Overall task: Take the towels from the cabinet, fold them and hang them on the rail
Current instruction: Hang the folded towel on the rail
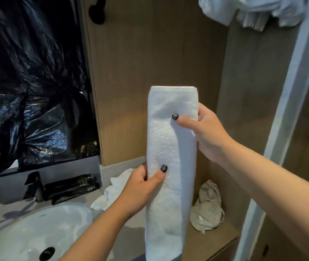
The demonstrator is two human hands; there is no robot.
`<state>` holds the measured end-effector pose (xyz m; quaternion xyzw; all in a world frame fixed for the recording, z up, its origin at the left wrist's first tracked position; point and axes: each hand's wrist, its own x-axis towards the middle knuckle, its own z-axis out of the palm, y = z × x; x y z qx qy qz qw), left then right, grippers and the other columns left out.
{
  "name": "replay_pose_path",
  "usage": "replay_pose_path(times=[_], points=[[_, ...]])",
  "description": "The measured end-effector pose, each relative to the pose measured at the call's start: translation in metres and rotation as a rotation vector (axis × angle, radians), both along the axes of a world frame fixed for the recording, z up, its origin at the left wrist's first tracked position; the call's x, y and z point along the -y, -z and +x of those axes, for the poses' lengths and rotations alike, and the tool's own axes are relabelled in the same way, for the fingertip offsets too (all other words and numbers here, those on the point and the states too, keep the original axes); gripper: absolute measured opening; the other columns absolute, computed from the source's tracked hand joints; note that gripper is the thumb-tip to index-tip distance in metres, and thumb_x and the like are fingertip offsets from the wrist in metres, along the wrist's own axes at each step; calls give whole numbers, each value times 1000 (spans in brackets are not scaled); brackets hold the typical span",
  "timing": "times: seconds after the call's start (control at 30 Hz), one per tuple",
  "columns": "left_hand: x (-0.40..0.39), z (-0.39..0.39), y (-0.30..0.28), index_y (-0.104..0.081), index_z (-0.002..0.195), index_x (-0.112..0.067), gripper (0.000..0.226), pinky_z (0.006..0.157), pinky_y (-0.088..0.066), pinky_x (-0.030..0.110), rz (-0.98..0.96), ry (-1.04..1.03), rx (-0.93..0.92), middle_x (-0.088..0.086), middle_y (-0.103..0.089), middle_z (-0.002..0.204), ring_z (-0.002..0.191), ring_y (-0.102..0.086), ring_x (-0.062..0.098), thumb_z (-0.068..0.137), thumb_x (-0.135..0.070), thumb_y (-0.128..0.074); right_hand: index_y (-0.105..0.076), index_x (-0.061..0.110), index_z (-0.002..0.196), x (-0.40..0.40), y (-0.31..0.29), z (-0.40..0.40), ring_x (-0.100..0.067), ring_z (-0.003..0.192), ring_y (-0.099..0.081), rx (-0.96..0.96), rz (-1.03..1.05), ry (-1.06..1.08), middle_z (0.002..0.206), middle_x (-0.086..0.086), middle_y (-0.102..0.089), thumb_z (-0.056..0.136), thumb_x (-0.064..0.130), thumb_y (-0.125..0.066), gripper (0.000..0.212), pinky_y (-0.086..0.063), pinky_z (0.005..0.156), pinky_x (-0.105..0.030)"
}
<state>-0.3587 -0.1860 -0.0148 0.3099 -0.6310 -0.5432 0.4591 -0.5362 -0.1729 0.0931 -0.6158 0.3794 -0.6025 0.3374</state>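
Note:
A white towel (170,147) folded into a long narrow strip hangs upright in front of the wooden cabinet wall. My left hand (140,187) grips its left edge low down, thumb on the front. My right hand (204,129) grips its right edge higher up, thumb pressed on the front face. A second white towel (112,191) lies crumpled on the counter behind my left hand. More pale cloth (251,10) hangs bunched at the top right. No rail can be made out.
A white basin (18,232) with a dark drain sits at lower left, a black tap (34,185) and dark tubes (72,187) behind it. Black plastic sheeting (27,81) covers the mirror. A grey crumpled cloth (208,206) lies on the cabinet shelf. A white door frame (285,110) stands right.

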Motion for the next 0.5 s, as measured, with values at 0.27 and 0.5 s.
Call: replay_pose_path(times=[0.27, 0.5], points=[[-3, -100, -93, -61, 104, -12, 38, 68, -58, 26, -232, -81, -121, 1, -76, 96, 85, -74, 15, 74, -35, -67, -59, 8, 123, -13, -94, -83, -27, 106, -68, -88, -189, 1, 118, -12, -69, 87, 11, -72, 39, -57, 91, -43], [6, -172, -188, -65, 110, -18, 42, 89, -57, 49, -495, -305, -220, 2, -74, 108, 100, -71, 24, 82, -48, -74, -55, 15, 128, -18, -150, -164, -15, 104, -67, -235, -229, 108, 114, -3, -69, 87, 15, -73, 45, -52, 77, -28]])
